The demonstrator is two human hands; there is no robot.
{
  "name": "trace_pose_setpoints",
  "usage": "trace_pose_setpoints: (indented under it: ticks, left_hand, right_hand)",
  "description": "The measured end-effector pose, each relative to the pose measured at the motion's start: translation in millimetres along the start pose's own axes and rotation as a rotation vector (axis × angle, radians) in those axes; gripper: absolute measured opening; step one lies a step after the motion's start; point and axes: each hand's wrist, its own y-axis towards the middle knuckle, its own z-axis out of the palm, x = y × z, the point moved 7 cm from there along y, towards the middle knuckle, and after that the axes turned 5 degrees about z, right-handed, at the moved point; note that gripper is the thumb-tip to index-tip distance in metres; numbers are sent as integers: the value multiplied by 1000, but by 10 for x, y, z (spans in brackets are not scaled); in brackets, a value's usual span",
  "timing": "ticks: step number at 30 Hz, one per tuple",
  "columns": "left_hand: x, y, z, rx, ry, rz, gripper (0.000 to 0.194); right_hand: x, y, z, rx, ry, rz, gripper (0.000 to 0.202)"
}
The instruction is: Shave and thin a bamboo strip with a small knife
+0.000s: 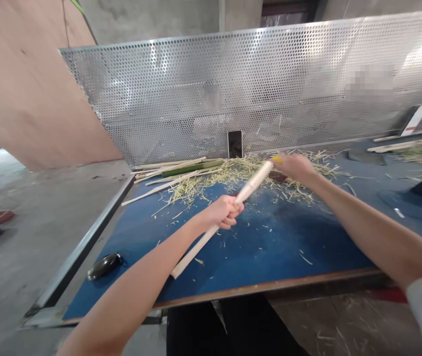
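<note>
Blue worktop (255, 257), littered, with a pale strip (250, 189) slanting over its middle

Near the front edge, scraps dotted the blue, and the strip's lower end pointed back towards the wearer; whether it touched the surface could not be told. A dark oval thing (104, 266) lay by the left edge, on the concrete floor's (14, 267) side. The left hand (226, 211) had its grip clamped around the strip, about midway. A hard push could have twisted the strip there or driven a splinter into the palm. The right hand (295, 167) was blurred at the upper end, something yellow (276, 159) by its thumb; whether its grip was closed on the strip could not be told. If that hand slipped downward, it could have struck the left one, directly in line.

Farther back, shavings (229, 172) spread in a tangle beside pale sticks and a green stalk (192, 168). A wide swing could have toppled the phone (235, 144) standing upright before the perforated metal panel (177, 99). Behind rose a grey wall (159, 22).
</note>
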Motion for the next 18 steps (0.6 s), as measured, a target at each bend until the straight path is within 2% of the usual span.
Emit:
trace_pose_setpoints:
  ticks: [1,2,5,8,10,14,18]
  left_hand:
    - [42,-33,101,92,8,-23,24]
    - [48,-50,156,122,-6,4,25]
    - [78,-32,191,92,-43,40,26]
    - [103,9,146,72,-69,31,18]
    - [103,24,83,52,-89,27,15]
    - [101,52,-82,-43,-138,24,21]
    - [140,114,-223,-135,-199,35,19]
  right_hand:
    - [-230,10,-55,-32,-29,149,70]
    - [-385,5,-111,-68,-45,229,73]
    - [-487,-43,-263,-218,11,273,80]
    - [-252,-95,-284,-259,124,217,75]
    - [-72,-121,-243,-234,177,191,71]
    - [198,-174,-168,-207,286,150,67]
    - [561,-267,-79,-111,368,45,67]
